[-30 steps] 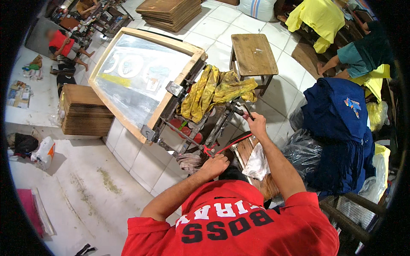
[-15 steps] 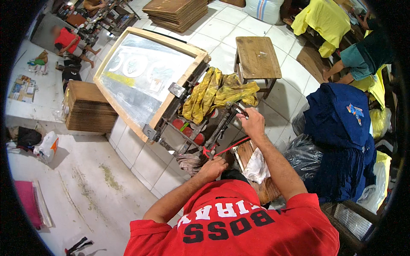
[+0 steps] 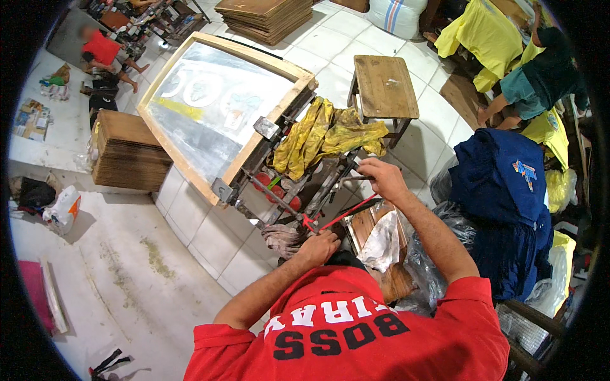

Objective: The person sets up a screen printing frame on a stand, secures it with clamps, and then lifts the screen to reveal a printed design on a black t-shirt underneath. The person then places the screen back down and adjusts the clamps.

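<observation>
Centrally: metal bar [image 3: 327, 189], long axis lower left to upper right; right hand [image 3: 385, 180], curled, beside its upper end; left hand [image 3: 319, 248], curled, below its lower end; what either grips, cannot tell.

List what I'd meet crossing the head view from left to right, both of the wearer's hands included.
White plastic bag → wood-framed screen → left hand → right hand → pile of navy garments.
</observation>
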